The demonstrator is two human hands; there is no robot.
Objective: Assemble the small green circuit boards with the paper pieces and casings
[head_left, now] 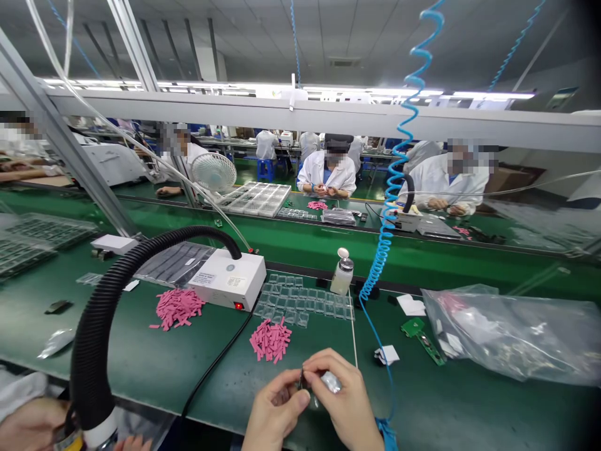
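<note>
My left hand (275, 407) and my right hand (340, 391) meet low in the middle of the head view, just above the green bench. Between their fingertips they pinch a small dark part (302, 378); its kind is too small to make out. A blue band circles my right wrist. Partly behind my right fingers lies a small shiny clear piece (331, 381). Beyond my hands sits a heap of pink strips (271, 340), and past it stand rows of small clear plastic trays (300, 299).
A white box (228, 279) with a thick black hose (101, 307) stands left. A pump bottle (342, 275), green circuit boards (425, 343) and a large plastic bag (511, 332) lie right. The coiled blue cord (382, 244) hangs ahead. A co-worker's hand (35, 423) is lower left.
</note>
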